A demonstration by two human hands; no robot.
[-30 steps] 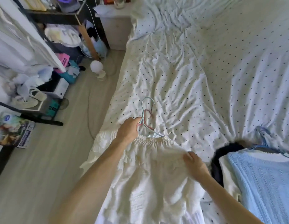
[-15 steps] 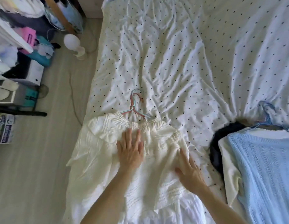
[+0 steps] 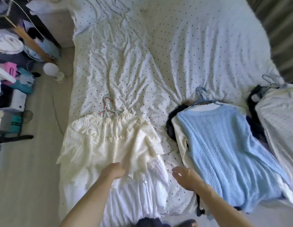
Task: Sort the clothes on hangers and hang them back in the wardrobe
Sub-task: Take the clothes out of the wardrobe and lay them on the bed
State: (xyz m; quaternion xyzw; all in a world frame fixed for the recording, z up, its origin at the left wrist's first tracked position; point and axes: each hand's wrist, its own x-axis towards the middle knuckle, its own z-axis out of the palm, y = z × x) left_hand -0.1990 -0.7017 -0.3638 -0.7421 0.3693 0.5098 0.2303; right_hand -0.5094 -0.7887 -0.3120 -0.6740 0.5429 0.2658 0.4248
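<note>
Left of the bed (image 3: 142, 63), on the floor (image 3: 27, 177): a small white lamp (image 3: 51, 71) and a heap of boxes and bags (image 3: 14, 82). On the dotted sheet, to the right: a blue sweater (image 3: 224, 153) on a blue hanger (image 3: 200, 95), with a dark garment (image 3: 171, 126) under it. Further right, a white dotted garment (image 3: 280, 128), partly cut by the frame edge.

Cream blouse (image 3: 109, 141): lies flat on the near left part of the bed, gathered neckline away from the person. Sits on pink and teal hangers (image 3: 107, 104), hooks sticking out above the neckline. Wrinkled, with lace trim; overlaps a white pleated garment (image 3: 134, 190) hanging over the bed edge.

Left hand (image 3: 114, 171): rests at the blouse's lower hem, fingers bent forward and blurred; cannot tell if gripping the cloth. Right hand (image 3: 186, 177): released, fingers spread and relaxed, hovers over the sheet between the white pleated garment and the blue sweater, holds nothing.
</note>
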